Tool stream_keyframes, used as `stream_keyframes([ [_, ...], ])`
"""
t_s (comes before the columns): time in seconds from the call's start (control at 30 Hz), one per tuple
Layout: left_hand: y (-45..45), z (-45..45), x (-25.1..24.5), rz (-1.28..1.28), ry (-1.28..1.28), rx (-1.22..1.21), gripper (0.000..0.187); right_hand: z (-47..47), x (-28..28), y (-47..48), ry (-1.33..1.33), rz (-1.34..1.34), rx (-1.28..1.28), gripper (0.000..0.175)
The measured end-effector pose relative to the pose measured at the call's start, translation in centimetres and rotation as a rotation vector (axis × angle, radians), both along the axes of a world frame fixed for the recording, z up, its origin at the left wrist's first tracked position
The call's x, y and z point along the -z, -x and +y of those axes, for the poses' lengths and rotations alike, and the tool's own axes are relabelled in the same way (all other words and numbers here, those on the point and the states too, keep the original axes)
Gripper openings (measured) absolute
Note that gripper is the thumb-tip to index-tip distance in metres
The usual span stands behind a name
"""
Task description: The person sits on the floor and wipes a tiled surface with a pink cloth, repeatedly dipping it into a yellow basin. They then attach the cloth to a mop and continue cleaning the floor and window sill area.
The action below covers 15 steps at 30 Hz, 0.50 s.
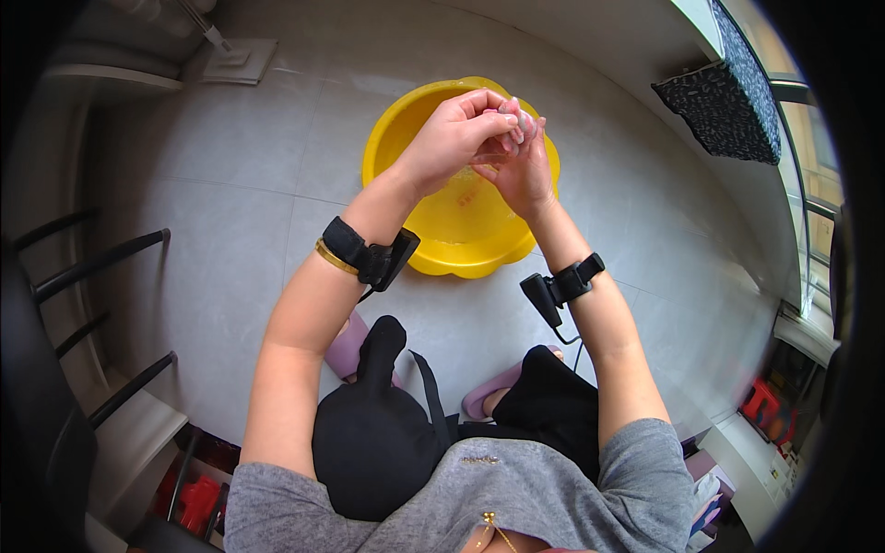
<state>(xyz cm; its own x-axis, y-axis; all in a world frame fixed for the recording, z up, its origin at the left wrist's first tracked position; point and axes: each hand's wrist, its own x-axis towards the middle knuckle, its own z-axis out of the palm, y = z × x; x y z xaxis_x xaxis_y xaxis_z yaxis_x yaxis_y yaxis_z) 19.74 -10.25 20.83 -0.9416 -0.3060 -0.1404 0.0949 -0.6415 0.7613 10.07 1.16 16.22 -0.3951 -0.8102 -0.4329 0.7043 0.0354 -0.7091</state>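
Observation:
Over a yellow scalloped plastic basin (477,257) on the floor, my left hand (462,131) and my right hand (523,162) meet. Between them is a small, wet, pink and whitish bunched cloth (520,123). The fingers and thumb of my left hand pinch its left side. My right hand holds it from the right, its palm partly turned up and some fingers hidden behind the cloth. A little clear water with some bubbles shows in the basin, and reddish marks show on its bottom. Each wrist wears a black strapped device.
Grey tiles surround the basin. A flat mop head (240,61) lies at the upper left. Black metal chair legs (104,266) stand at the left. A dark patterned cloth (736,110) hangs by the window at the upper right. My feet in purple slippers (491,387) are below the basin.

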Motion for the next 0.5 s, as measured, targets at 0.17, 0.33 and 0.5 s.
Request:
stream_keyframes([
  [0.17,-0.8,0.7,2.9,-0.441,1.07,-0.11,0.02,-1.5,1.2,-1.1,-0.057,-0.189,0.201,0.048],
  [0.33,-1.5,2.3,5.1,-0.554,1.206,-0.375,0.029,-2.6,1.7,-1.2,-0.158,-0.047,0.336,0.032],
  [0.5,-1.9,1.5,6.4,-0.477,0.288,-0.126,0.017,-3.1,1.6,-2.8,-0.133,0.18,0.323,0.028],
])
